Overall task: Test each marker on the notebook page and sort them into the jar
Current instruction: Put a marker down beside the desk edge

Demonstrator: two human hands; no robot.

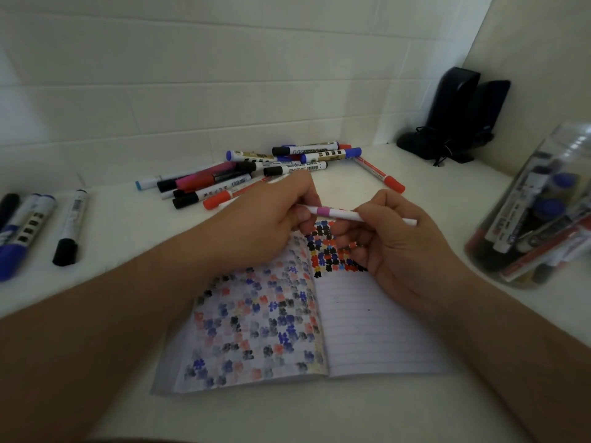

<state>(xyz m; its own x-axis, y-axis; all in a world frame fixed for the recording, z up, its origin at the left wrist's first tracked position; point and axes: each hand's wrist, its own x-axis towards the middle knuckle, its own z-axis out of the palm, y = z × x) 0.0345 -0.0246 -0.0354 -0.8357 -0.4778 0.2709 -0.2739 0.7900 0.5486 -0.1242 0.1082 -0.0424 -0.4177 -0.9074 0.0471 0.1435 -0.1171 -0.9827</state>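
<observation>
- A slim white marker (339, 213) with a pink band is held level above the open notebook (367, 330), both hands on it.
- The left hand (265, 225) curls its fingers around the marker's left end, knuckles turned up and forearm reaching in from the lower left.
- The right hand (399, 251) pinches the barrel between thumb and forefinger, the other fingers folded under; its forearm comes in from the lower right.
- The marker's right tip pokes out past the right hand; its left end is hidden inside the left fist, so whether a cap sits there is hard to say.
- On the right-hand page, a block of red, black, blue and yellow test marks sits at the top, partly covered by both hands; the left page shows fainter blotches of the same colours.
- A pile of markers (256, 174) lies on the white table (319, 410) beyond the notebook, against the wall.
- Four more markers (38, 228) lie apart at the far left, one cut by the frame edge.
- The clear jar (543, 212) at the right edge holds several markers, blurred and partly out of frame.
- Two dark speakers (460, 113) stand in the back corner.
</observation>
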